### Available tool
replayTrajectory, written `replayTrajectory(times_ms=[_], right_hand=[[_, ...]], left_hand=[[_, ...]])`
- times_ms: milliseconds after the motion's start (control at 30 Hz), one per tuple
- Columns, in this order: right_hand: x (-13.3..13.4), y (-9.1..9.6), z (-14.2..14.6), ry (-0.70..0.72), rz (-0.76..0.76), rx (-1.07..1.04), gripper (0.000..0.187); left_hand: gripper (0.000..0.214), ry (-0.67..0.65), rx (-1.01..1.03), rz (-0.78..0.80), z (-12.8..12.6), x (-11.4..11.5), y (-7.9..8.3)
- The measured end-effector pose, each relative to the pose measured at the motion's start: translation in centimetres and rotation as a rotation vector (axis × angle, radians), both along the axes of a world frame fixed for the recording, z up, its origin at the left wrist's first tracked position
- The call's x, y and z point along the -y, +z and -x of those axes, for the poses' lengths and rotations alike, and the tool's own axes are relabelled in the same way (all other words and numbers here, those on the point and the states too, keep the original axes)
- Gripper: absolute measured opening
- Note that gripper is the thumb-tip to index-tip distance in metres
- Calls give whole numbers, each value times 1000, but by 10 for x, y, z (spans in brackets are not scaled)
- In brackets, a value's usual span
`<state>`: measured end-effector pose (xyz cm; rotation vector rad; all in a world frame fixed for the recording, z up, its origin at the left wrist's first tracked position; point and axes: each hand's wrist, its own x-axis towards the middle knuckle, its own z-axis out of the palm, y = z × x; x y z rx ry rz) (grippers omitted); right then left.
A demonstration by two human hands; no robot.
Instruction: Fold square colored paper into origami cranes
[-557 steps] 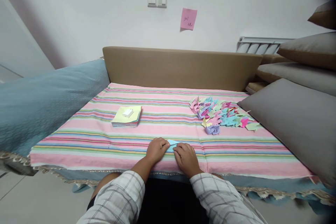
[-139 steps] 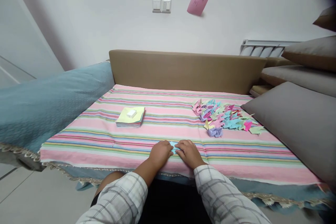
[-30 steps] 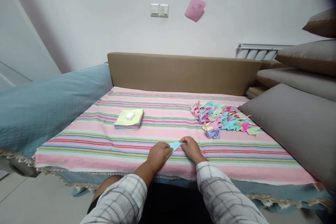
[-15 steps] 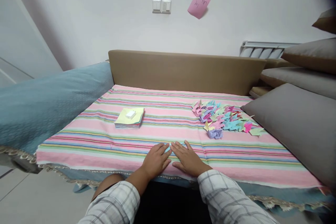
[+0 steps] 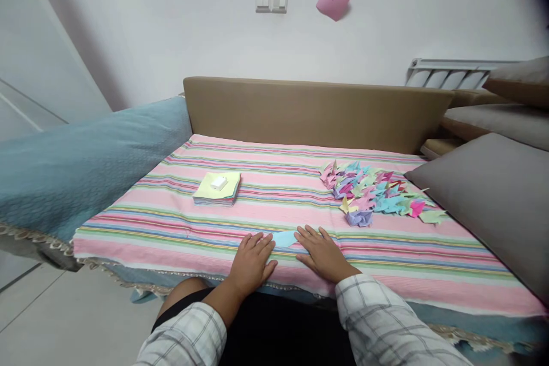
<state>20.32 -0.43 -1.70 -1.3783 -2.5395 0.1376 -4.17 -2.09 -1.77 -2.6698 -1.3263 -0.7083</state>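
A light blue piece of folded paper [image 5: 283, 239] lies flat on the striped cloth [image 5: 206, 263] at the near side. My left hand [image 5: 252, 260] rests palm down at the paper's left end, fingers stretched out and covering that end. At its right end my right hand [image 5: 322, 254] lies flat too, fingertips on the paper's edge and fingers spread. The paper's middle shows between the hands. Farther back on the left is a stack of square coloured paper [image 5: 206, 190] with a small white charger plug [image 5: 219, 183] on top.
On the right lies a pile of folded paper cranes [image 5: 373, 191] in many colours. Large grey cushions [image 5: 484, 189] lean along the right side. A brown backrest [image 5: 317, 114] closes off the back, and a blue padded armrest [image 5: 98, 166] the left.
My hands have moved apart, the left one leftward and the right one rightward, uncovering the middle of the blue paper. The camera view has shifted slightly.
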Motion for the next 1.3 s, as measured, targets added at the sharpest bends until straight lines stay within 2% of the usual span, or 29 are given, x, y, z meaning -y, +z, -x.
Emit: replayTrajectory(times_ms=[133,300,467,533,567,633,733,900,967,1167,1300], right_hand=[[0,0,-1,-15,-1,-12,54],[-4,-4,-3,-28,-26,-41,56],[-12,-8,-14,-282,-59,-126,55],[-11,-8,-14,-323,-125,-195,49],[-10,-7,-12,-292,-165,-222,45],[-6,-4,-6,-142,-216,-239,40],[-5,1,5,53,-192,-252,34],[-19,7,17,30,-66,-378,17],[-23,8,19,0,-35,-401,14],[-18,3,20,37,-125,-437,14],[-12,3,18,108,-134,-456,17]], left_hand=[[32,47,41,-11,-13,-4,11],[34,-148,-1,21,-29,-18,12],[33,-162,79,68,-27,-26,4],[32,-172,103,85,-25,-27,3],[32,-177,111,90,-24,-27,3],[33,-184,128,94,-24,-27,3],[31,-157,180,117,-26,-31,3],[14,-89,260,191,-29,-41,5],[13,-66,290,199,-29,-43,4],[13,48,345,186,-30,-38,-2],[19,-21,357,161,-30,-37,-4]])
